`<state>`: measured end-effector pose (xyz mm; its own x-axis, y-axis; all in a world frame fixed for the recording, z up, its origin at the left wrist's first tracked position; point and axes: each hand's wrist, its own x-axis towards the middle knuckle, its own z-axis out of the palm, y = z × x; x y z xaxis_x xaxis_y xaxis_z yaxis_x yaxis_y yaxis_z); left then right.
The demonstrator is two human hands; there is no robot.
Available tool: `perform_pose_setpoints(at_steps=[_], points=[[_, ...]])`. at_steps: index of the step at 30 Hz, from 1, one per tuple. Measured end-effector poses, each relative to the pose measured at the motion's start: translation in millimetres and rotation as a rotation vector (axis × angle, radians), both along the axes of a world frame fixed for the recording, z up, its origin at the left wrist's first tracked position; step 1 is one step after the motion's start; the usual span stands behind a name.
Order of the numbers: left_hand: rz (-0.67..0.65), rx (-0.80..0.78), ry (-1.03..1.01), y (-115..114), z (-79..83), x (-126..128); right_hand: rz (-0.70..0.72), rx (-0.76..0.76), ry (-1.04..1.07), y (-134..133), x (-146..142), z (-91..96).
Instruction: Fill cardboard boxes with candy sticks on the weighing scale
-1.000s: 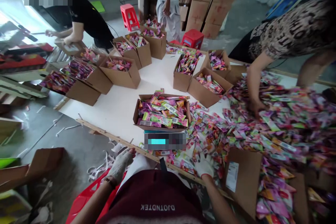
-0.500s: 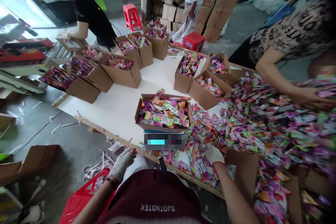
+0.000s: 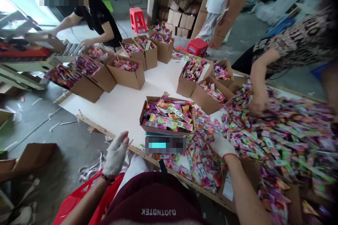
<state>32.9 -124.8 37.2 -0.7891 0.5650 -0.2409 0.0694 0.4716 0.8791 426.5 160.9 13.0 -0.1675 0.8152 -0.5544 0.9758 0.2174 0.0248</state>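
Observation:
My left hand, in a white glove with bare fingertips, is raised beside the table's front edge, open and holding nothing. My right hand, gloved with a red cuff, reaches over loose candy packets, its fingers stretched out and touching the pile. Between the hands, a cardboard box full of colourful packets stands on a digital scale, whose lit display is blurred out. The large heap of packets spreads to the right of my right hand.
Filled boxes stand at the table's left and behind the scale. A co-worker's hand is in the heap. Another person in black works by a roller conveyor. A red stool is at my left, an open box right.
My left hand has lifted slightly and moved left. My right hand has shifted a little right and up over the packets. The co-worker's arm on the right has swung inward over the heap.

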Motion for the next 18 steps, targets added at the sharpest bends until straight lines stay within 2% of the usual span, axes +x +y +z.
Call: perform_pose_setpoints(at_steps=[1, 3, 5, 7, 8, 10, 12, 15, 18], points=[[-0.042, 0.109, 0.155, 13.9, 20.9, -4.5, 0.006, 0.052, 0.097, 8.6, -7.6, 14.8], [-0.21, 0.291, 0.432, 44.4, 62.3, -7.8, 0.014, 0.196, 0.313, 21.0, -28.5, 47.2], [-0.423, 0.404, 0.59, 76.3, 96.7, -1.2, 0.052, 0.348, 0.527, 23.8, -55.6, 79.1], [-0.713, 0.443, 0.712, 106.5, 118.2, 13.1, 0.143, 0.424, 0.728, 17.9, -85.1, 106.0], [-0.84, 0.432, 0.766, 119.9, 123.4, 21.3, 0.206, 0.432, 0.8, 13.3, -99.0, 116.7], [-1.008, 0.361, 0.865, 140.7, 123.9, 35.4, 0.32, 0.429, 0.869, 4.8, -122.1, 132.3], [-1.075, 0.244, 0.923, 152.1, 113.9, 43.2, 0.393, 0.415, 0.861, 0.5, -137.1, 140.9], [-1.063, 0.031, 0.913, 154.8, 89.5, 44.0, 0.421, 0.404, 0.749, 1.2, -148.6, 146.0], [-1.054, -0.134, 0.852, 151.3, 68.7, 41.6, 0.454, 0.373, 0.497, 1.0, -160.3, 145.8]])
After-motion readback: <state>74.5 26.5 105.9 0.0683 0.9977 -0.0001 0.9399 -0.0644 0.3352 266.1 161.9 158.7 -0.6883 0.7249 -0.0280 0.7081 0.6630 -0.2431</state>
